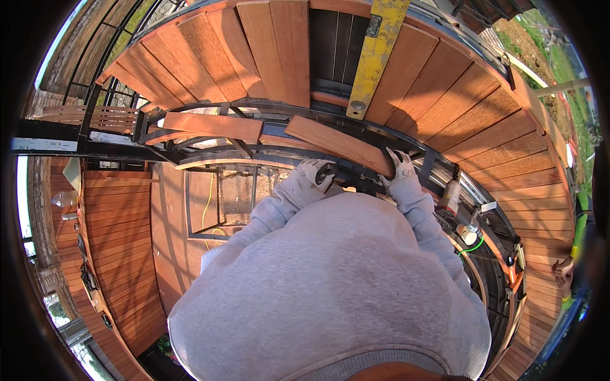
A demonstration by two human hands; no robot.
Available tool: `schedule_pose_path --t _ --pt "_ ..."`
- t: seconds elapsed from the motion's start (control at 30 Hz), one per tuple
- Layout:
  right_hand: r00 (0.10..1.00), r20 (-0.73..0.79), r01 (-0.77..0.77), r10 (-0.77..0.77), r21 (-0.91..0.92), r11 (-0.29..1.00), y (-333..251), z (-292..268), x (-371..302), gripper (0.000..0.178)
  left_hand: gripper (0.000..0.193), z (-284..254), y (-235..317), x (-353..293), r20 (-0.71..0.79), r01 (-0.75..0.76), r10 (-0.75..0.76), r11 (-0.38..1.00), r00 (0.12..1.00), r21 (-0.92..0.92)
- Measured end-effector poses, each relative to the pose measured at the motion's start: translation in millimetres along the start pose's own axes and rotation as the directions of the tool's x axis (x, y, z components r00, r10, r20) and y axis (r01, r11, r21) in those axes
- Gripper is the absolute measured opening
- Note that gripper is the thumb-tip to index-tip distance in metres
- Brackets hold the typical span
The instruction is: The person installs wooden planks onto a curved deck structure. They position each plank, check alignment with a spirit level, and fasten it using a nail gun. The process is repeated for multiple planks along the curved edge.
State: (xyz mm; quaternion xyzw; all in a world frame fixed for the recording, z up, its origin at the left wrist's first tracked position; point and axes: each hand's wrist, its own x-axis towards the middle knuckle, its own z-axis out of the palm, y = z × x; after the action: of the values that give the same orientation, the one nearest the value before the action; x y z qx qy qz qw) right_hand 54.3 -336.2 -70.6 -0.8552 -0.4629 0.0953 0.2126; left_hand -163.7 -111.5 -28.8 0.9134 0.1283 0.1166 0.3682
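Note:
Both arms, in grey sleeves, reach forward to a curved dark metal frame (394, 134). A short reddish wooden board (340, 145) lies slantwise over it. My right hand (400, 167), gloved in a pale, soiled glove, is closed around the board's right end, thumb on the near side. My left hand (312, 173), gloved too, is closed on a small black rounded object (326, 173) just below the board; its kind is unclear. Another loose board (213, 126) rests on the frame further left.
A yellow spirit level (379, 57) lies across the curved decking (473, 105), beside a gap between planks. At right are a cylindrical tool (452, 193) and a green cord (471, 246). Another person's hand (563, 274) shows at the far right. Openings in the frame drop to a lower level.

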Motion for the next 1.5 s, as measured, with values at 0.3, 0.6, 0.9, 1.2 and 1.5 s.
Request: schedule_pose_path --t 0.3,0.6,0.9,1.2,1.5 --pt "0.988 -0.078 0.132 -0.130 0.019 0.991 -24 11 14 0.093 0.025 3 -60 -15 0.070 0.420 -0.513 0.609 0.856 -0.673" --pt "0.963 0.177 0.220 -0.204 -0.072 0.973 -110 27 79 0.086 0.027 -14 -128 -13 0.170 0.365 -0.863 0.018 0.476 -0.931" --pt "0.919 0.255 0.343 -0.301 -0.140 0.929 -186 71 146 0.082 0.024 -91 -167 -33 0.036 0.599 -0.882 0.288 0.469 -0.747" --pt "0.922 0.232 0.335 -0.310 -0.073 0.940 -187 60 132 0.083 0.023 -127 -106 -12 0.094 0.552 -0.572 0.715 0.815 -0.430" --pt "0.785 -0.606 0.119 -0.126 -0.051 0.992 -133 -54 76 0.058 0.075 -97 -57 117 -0.031 0.021 -0.044 0.844 0.999 -0.537"
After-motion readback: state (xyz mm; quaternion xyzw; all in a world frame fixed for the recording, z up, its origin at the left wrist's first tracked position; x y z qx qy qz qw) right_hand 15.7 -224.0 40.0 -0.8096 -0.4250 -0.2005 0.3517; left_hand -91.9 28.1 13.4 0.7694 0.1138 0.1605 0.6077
